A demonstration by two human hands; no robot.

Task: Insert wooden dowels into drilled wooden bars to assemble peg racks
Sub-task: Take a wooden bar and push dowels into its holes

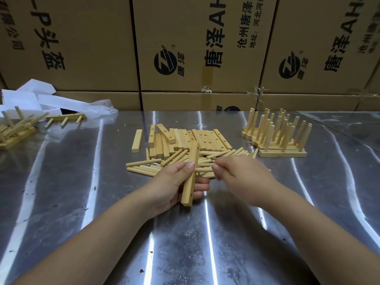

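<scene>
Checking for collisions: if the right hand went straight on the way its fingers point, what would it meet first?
Probably the bar gripped by the left hand: the right hand points left at it across a small gap. Depth is unclear, so it might brush the dowels beneath first.

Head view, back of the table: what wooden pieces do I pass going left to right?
heap of pegged racks at the left edge → single rack lying flat with three pegs → lone bar → pile of drilled bars → group of finished racks standing pegs-up.
</scene>
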